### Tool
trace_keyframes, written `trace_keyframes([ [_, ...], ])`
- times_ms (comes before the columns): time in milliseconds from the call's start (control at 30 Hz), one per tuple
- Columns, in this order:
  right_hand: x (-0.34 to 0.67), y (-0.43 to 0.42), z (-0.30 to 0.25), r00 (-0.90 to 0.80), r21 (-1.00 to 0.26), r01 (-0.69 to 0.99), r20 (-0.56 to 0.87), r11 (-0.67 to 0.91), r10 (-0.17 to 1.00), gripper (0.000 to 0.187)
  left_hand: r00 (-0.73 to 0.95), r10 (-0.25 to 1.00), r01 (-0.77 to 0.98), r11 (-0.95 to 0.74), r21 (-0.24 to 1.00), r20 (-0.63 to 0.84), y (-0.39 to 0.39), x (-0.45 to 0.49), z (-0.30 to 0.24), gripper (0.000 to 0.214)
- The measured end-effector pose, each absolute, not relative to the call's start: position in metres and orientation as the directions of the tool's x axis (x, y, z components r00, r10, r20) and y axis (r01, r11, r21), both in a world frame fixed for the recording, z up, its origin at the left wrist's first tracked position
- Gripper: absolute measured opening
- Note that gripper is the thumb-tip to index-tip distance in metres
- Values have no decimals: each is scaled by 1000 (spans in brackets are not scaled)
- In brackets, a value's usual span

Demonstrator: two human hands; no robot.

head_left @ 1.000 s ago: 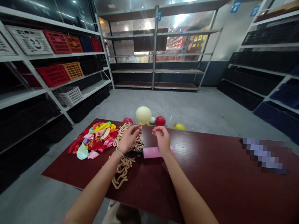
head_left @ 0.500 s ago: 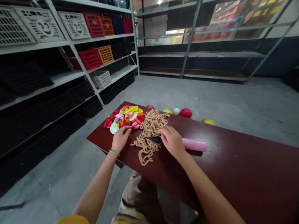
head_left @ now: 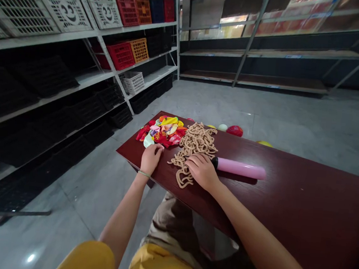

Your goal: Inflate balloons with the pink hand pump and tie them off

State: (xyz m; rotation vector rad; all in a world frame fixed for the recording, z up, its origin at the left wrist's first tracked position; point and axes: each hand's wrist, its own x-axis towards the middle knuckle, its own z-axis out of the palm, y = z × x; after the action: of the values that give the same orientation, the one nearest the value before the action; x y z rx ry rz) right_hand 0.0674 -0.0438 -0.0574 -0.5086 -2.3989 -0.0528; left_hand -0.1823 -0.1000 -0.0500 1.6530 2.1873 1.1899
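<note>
My left hand (head_left: 151, 159) is closed in a pinch just in front of a heap of limp, uninflated balloons (head_left: 163, 132) in red, yellow, pink and pale green. A tiny pale bit shows at its fingertips, too small to name. A pink balloon pump (head_left: 242, 168) with a black front end lies on the dark red table (head_left: 287, 198). My right hand (head_left: 202, 171) closes over the pump's black nozzle, which its fingers mostly cover. Beneath and behind that hand spreads a tangled pile of tan, cord-like strands (head_left: 198, 138).
Inflated balloons, among them a red one (head_left: 234, 130) and a pale one (head_left: 222, 127), show on the floor past the table's far edge. Metal shelving with plastic crates (head_left: 121, 55) stands at the left. More shelving (head_left: 284, 83) spans the back.
My left hand has drawn back slightly from the balloon heap. My right hand has slid left along the pump toward the nozzle tip, uncovering the black collar. The camera view has tilted down.
</note>
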Motion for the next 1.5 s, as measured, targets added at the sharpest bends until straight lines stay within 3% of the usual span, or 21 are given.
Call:
trace_keyframes([
  [133,72,-41,-54,-657,-197,400,620,895,430,23,-475,856,478,55,876,205,-103,-167,-36,20],
  [267,78,-31,-44,-559,-329,443,626,834,544,26,-405,901,203,-74,976,152,-91,-142,-18,22],
  [433,103,-11,-22,-418,-519,387,638,762,647,25,-184,982,-217,-78,973,37,-68,-106,3,27],
  [567,136,-1,-12,-443,-638,321,552,700,706,35,26,999,-395,-16,918,29,-45,-78,16,27],
  [767,173,1,-19,-373,-794,269,436,545,819,39,253,967,-385,122,915,-23,-3,-39,25,26],
  [900,181,-6,-18,-340,-940,55,299,336,892,32,283,959,-374,123,919,-13,11,-21,14,31],
  [1033,182,-12,-11,-333,-975,-52,219,214,917,26,273,961,-341,138,930,-42,9,-18,3,32],
  [1200,186,-14,-6,-349,-987,26,140,159,927,22,203,978,-240,99,966,-50,8,-23,-4,30],
  [1367,189,-16,-2,-249,-958,182,171,220,953,18,-98,988,10,-115,993,116,17,-23,-12,25],
  [1433,190,-15,1,-216,-917,299,207,266,954,17,-31,998,26,-55,998,56,15,-22,-12,28],
  [1500,191,-11,7,-217,-856,396,264,332,940,16,187,978,-27,100,995,-93,10,-20,-9,40],
])
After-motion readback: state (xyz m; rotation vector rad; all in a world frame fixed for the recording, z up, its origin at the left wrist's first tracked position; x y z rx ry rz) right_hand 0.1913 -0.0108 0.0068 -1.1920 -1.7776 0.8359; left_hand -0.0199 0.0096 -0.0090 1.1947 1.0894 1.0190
